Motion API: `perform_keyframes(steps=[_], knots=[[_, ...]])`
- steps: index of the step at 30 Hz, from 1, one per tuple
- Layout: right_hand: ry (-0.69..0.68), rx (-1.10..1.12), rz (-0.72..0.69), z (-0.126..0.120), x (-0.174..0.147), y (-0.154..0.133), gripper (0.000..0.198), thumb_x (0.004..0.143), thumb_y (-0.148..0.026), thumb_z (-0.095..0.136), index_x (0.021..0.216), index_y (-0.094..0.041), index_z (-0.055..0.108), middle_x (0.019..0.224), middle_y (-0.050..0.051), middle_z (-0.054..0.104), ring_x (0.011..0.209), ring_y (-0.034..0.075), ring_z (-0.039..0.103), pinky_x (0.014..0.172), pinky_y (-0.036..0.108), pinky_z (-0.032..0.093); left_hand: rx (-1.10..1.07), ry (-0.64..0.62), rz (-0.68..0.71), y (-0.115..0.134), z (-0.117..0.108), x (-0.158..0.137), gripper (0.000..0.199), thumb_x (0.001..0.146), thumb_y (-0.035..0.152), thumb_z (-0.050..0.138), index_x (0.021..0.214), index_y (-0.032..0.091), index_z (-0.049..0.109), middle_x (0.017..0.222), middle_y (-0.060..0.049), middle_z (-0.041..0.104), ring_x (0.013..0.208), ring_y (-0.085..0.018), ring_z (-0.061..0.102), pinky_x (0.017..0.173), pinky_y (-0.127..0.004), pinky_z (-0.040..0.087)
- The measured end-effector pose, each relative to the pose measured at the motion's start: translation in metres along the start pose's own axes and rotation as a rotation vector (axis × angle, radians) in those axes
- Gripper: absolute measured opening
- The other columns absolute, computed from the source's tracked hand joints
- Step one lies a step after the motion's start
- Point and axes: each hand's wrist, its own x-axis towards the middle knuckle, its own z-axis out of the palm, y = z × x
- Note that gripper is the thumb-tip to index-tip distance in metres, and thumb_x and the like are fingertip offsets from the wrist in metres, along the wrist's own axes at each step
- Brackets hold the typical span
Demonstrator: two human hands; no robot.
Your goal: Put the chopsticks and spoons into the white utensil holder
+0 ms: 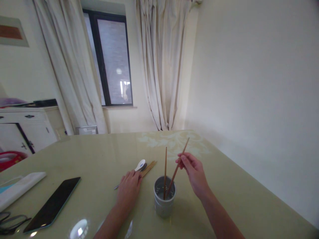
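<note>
My right hand (pixel 191 169) pinches a wooden chopstick (pixel 175 173) between thumb and fingers. Its lower end is inside a grey cup-shaped utensil holder (pixel 163 209) with small holes in its bottom. A second chopstick (pixel 165 166) stands nearly upright in the same holder, leaning on nothing I can make out. To the left of the holder, my left hand (pixel 129 186) lies with bent fingers over a bundle of chopsticks (pixel 149 167) and spoons on the table. A white spoon (pixel 140 164) with a blue mark and a dark spoon (pixel 144 167) stick out beyond the fingers; a thin metal handle (pixel 116 187) shows on the other side.
A glass-topped table (pixel 104 149) stretches out to the curtains and window. On its left lie a dark tablet or phone (pixel 53 204), a white object (pixel 25 189) and eyeglasses (pixel 13 221). A wall (pixel 254 83) runs along the right side.
</note>
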Motion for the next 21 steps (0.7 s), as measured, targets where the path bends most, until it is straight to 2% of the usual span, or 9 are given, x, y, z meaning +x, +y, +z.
perform_keyframes(steps=[3, 7, 10, 15, 18, 21], knots=[[-0.134, -0.1, 0.039, 0.01, -0.007, 0.004, 0.038, 0.085, -0.057, 0.079, 0.089, -0.018, 0.079, 0.078, 0.007, 0.078, 0.068, 0.018, 0.065, 0.064, 0.03, 0.05, -0.027, -0.006, 0.039, -0.001, 0.001, 0.0, 0.025, 0.103, 0.024, 0.046, 0.104, 0.02, 0.071, 0.111, -0.009, 0.073, 0.11, -0.026, 0.065, 0.096, -0.038, 0.045], [-0.208, -0.184, 0.076, 0.013, -0.01, 0.011, 0.043, 0.089, -0.06, 0.073, 0.086, -0.018, 0.08, 0.077, 0.008, 0.078, 0.067, 0.019, 0.069, 0.063, 0.03, 0.049, -0.023, 0.003, 0.038, 0.001, -0.001, -0.001, 0.024, 0.102, 0.026, 0.048, 0.102, 0.02, 0.071, 0.11, -0.009, 0.072, 0.108, -0.027, 0.064, 0.097, -0.039, 0.045], [-0.23, -0.245, 0.058, 0.013, -0.012, 0.015, 0.045, 0.092, -0.061, 0.068, 0.086, -0.019, 0.082, 0.076, 0.008, 0.078, 0.067, 0.02, 0.068, 0.063, 0.03, 0.048, 0.01, -0.018, 0.007, 0.003, -0.004, -0.003, 0.026, 0.103, 0.028, 0.047, 0.103, 0.018, 0.071, 0.111, -0.011, 0.072, 0.109, -0.028, 0.064, 0.097, -0.04, 0.045], [-0.249, -0.339, 0.028, 0.012, -0.012, 0.02, 0.046, 0.094, -0.061, 0.065, 0.086, -0.02, 0.084, 0.077, 0.007, 0.078, 0.069, 0.02, 0.065, 0.065, 0.031, 0.048, 0.024, -0.016, 0.03, 0.006, -0.004, -0.002, 0.03, 0.105, 0.026, 0.041, 0.102, 0.017, 0.07, 0.113, -0.013, 0.072, 0.111, -0.029, 0.065, 0.098, -0.041, 0.046], [-0.212, -0.335, 0.053, 0.011, -0.01, 0.031, 0.055, 0.094, -0.068, 0.061, 0.084, -0.018, 0.083, 0.073, 0.008, 0.075, 0.065, 0.019, 0.062, 0.061, 0.03, 0.046, -0.079, 0.015, 0.027, 0.009, -0.001, -0.001, 0.029, 0.106, 0.027, 0.039, 0.1, 0.019, 0.066, 0.109, -0.012, 0.073, 0.107, -0.027, 0.067, 0.095, -0.039, 0.047], [-0.198, -0.35, 0.13, 0.012, -0.009, 0.045, 0.062, 0.092, -0.074, 0.058, 0.078, -0.017, 0.079, 0.067, 0.005, 0.069, 0.06, 0.018, 0.057, 0.058, 0.028, 0.042, -0.282, -0.012, 0.011, 0.015, 0.003, -0.002, 0.027, 0.108, 0.03, 0.035, 0.102, 0.022, 0.06, 0.099, -0.007, 0.075, 0.094, -0.023, 0.071, 0.084, -0.032, 0.049]])
